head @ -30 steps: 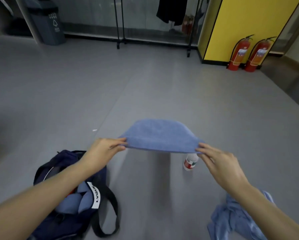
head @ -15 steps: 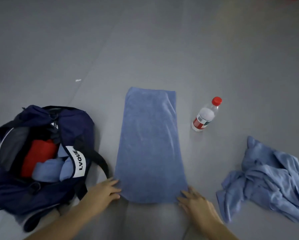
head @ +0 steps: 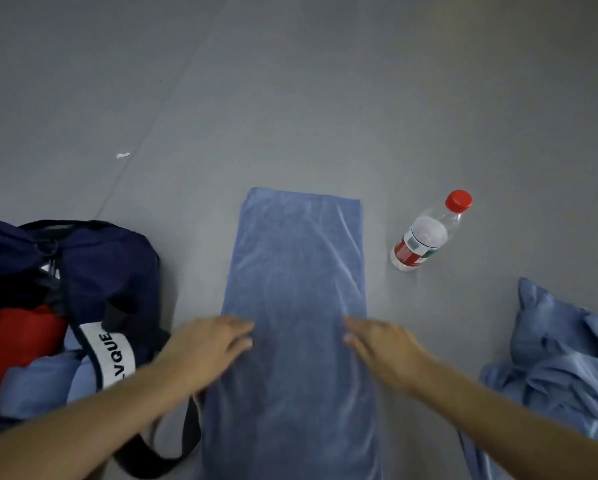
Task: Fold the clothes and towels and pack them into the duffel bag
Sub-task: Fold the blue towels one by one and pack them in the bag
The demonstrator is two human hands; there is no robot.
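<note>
A blue towel (head: 295, 271) lies flat on the grey floor as a long strip running away from me. My left hand (head: 207, 344) rests flat on its left edge, fingers straight. My right hand (head: 380, 344) lies flat on its right edge, fingers straight too. The navy duffel bag (head: 114, 268) sits open at the left, with a red item (head: 17, 341) and folded blue cloth (head: 38, 382) inside. A crumpled light blue garment (head: 560, 362) lies at the right.
A plastic water bottle (head: 425, 237) with a red cap lies on the floor right of the towel. The bag's black strap (head: 173, 455) loops out beside the towel's near left edge. A small white scrap (head: 122, 155) lies farther left.
The towel went from held up in the air to laid flat on the floor. Both hands have slid forward from its near corners to its side edges, palms flat.
</note>
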